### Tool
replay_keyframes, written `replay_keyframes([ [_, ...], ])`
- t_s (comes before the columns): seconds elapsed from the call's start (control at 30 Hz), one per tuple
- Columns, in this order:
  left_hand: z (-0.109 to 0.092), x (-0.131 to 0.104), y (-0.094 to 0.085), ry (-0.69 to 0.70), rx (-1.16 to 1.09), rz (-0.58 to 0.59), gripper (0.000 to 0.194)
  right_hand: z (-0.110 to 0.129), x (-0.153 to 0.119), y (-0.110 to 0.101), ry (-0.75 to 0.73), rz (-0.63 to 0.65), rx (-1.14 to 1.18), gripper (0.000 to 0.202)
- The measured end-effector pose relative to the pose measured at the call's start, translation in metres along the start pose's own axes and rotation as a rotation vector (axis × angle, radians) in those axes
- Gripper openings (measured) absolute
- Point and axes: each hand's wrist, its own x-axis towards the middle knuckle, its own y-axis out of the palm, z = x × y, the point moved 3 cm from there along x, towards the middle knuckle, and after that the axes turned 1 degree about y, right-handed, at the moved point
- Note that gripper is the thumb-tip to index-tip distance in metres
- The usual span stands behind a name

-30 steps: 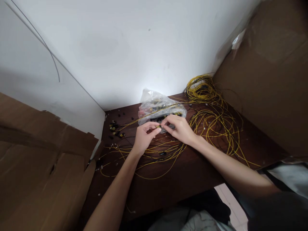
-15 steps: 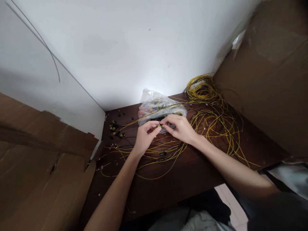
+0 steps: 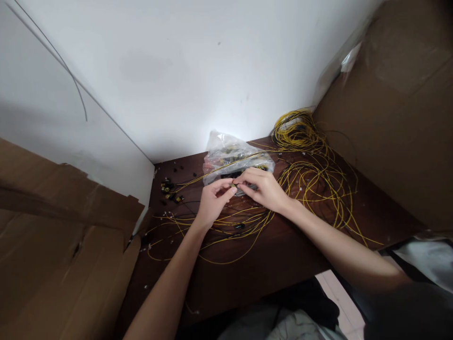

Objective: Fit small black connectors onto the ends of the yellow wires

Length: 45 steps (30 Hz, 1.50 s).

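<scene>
My left hand [image 3: 212, 200] pinches a small yellow-and-black connector [image 3: 233, 185] between thumb and fingertips. From the other side, my right hand [image 3: 261, 188] has its fingers closed at the same small piece, and the fingertips of both hands nearly meet. Exactly what lies in the right fingertips is too small to make out. Just behind the hands rests a clear plastic bag [image 3: 226, 141] with yellow, red and black parts inside. Below the hands, yellow-and-black wires [image 3: 244, 243] spread in loose loops over the dark wooden table [image 3: 276, 264].
Coiled yellow wire [image 3: 297, 132] is heaped at the back right, with looser loops [image 3: 318, 189] in front. Black and yellow connectors [image 3: 171, 191] lie at the left. Cardboard [image 3: 63, 264] stands on the left, a large cardboard box [image 3: 396, 118] on the right, a white wall [image 3: 198, 71] behind.
Both hands stay in almost the same place. The right fingertips have shifted slightly left against the small connector, and less of its black part shows.
</scene>
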Motion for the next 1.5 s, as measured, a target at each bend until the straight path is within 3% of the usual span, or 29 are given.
replay_keyframes([
  [0.7,-0.0047,-0.0011,0.0016,0.003,0.013,0.070,0.021,-0.0008,0.0008,-0.0019,0.046,-0.010,-0.001,0.011],
  [1.17,-0.0078,-0.0025,0.0033,0.006,0.043,0.083,0.029,0.0012,-0.0004,0.0010,-0.011,0.046,0.020,0.016],
  [1.5,-0.0083,-0.0023,0.0029,0.010,0.085,0.116,0.023,0.0045,-0.0010,0.0024,-0.037,0.076,-0.009,0.016],
])
